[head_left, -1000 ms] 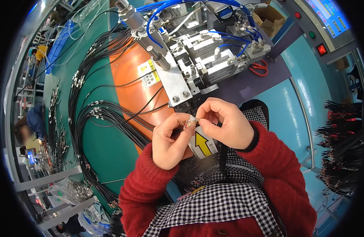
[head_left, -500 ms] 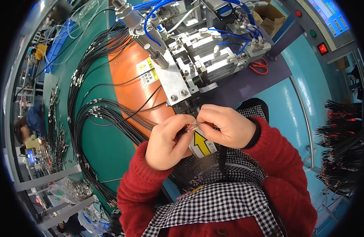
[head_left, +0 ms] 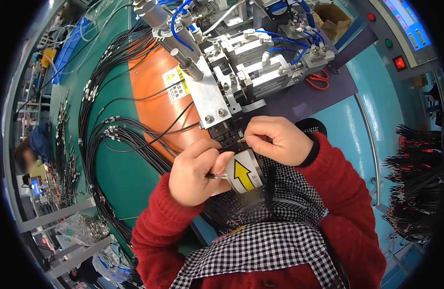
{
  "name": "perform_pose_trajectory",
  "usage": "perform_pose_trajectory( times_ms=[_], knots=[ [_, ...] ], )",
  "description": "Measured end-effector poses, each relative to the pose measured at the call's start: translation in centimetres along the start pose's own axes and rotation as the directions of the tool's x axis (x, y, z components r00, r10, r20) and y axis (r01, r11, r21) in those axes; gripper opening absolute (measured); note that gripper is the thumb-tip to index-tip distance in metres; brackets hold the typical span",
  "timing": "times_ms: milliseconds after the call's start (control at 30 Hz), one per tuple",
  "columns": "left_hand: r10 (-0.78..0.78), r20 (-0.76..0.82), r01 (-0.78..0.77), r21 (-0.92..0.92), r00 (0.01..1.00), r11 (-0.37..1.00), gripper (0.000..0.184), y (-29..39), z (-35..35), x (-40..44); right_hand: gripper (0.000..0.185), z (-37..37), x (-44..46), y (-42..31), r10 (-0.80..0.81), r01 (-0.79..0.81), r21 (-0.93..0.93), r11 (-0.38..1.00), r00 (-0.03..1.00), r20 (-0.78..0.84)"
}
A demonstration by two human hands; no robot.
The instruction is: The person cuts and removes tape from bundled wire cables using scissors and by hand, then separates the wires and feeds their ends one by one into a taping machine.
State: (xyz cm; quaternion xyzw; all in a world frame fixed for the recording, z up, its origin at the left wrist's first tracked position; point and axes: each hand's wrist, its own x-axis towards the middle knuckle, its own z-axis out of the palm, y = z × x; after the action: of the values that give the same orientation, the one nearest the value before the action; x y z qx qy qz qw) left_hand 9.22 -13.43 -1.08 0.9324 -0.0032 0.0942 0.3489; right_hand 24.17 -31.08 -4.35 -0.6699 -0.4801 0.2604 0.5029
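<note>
Pinching wires (head_left: 223,176); silvery pieces (head_left: 96,228) in bag (head_left: 67,223)

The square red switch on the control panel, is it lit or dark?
Lit: the square red switch glows brightly inside its dark frame.

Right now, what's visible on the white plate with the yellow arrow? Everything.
The white plate looks smooth, with a grey, metallic-looking right rim and a rounded upper end. A black-outlined yellow arrow points up the picture, leaning slightly left; dark lettering beside it is too small to read. The plate sits between the left hand and right hand. Thin wire ends at the left hand come up to its left edge; whether they or the thumb touch it, I can't tell.
</note>
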Motion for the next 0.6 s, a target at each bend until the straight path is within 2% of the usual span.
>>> perform_pose_trajectory(
  times_ms=[33, 67, 200, 367, 600],
  knots=[
    [0.120, 0.009, -0.121, 0.050, 0.993, 0.991, 0.019, -0.5, 0.0, -0.1, 0.004, 0.0, 0.0, 0.4, 0.023, -0.023, -0.003, 1.000, 1.000, -0.006],
    [0.117, 0.009, -0.117, 0.048, 0.993, 0.992, 0.019, -0.6, 0.1, 0.0, 0.004, 0.1, 0.0, 0.8, 0.025, -0.025, -0.001, 1.000, 1.000, -0.003],
    [0.278, 0.080, -0.284, 0.444, 0.957, 0.850, 0.032, -1.3, 0.3, 0.5, 0.003, 0.4, 0.2, 2.2, -0.011, 0.011, -0.015, 1.000, 1.000, -0.026],
    [0.324, 0.084, -0.318, 0.521, 0.943, 0.792, 0.038, -2.2, 0.5, 0.0, 0.002, 0.6, 0.2, 3.0, -0.054, 0.050, -0.089, 0.995, 0.998, -0.037],
    [0.257, 0.125, -0.286, 0.480, 0.958, 0.829, 0.041, -2.4, 0.8, -0.4, 0.002, 1.1, 0.1, 3.0, -0.037, 0.032, -0.105, 0.994, 0.998, -0.046]
  ],
)
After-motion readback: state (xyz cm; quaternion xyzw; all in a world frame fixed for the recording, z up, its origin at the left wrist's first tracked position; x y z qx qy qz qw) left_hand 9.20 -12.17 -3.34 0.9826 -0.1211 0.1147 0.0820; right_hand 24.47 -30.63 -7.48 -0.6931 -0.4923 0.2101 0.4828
